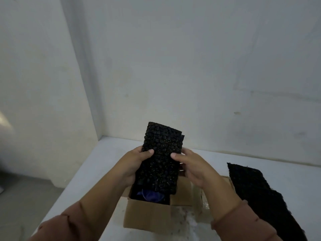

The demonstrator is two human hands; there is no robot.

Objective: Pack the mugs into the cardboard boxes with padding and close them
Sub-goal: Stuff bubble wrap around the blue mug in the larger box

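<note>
The left hand (137, 164) and right hand (192, 167) each grip one black bumpy padding sheet (161, 159) by its sides. It stands tall, long side up, just over one brown cardboard box (149, 216), which is open. One flat black sheet (257, 192) lies to the right of the box.

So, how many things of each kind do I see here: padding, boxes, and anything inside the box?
Padding: 2, the held padding between left hand and right hand, the loose padding on the table.
Open box: 1.
Blue thing in the box: 1, too dark to name.
Total: 4.
</note>
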